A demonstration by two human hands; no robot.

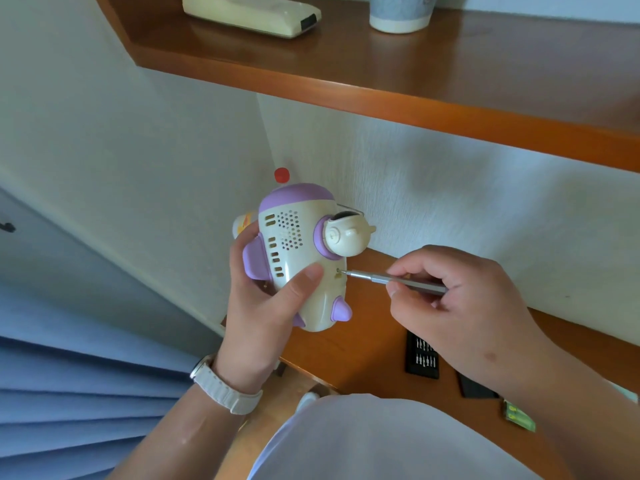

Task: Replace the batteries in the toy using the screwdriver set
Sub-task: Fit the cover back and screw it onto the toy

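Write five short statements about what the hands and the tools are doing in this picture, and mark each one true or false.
1. The left hand holds the toy up in the air. True.
2. The tip of the screwdriver meets a small hole in the toy's cream body. True.
3. The right hand holds nothing. False: it pinches the screwdriver's handle.
4. The black bit case rests on top of the toy. False: it lies on the wooden desk, apart from the toy.
5. A white watch is on the left wrist. True.
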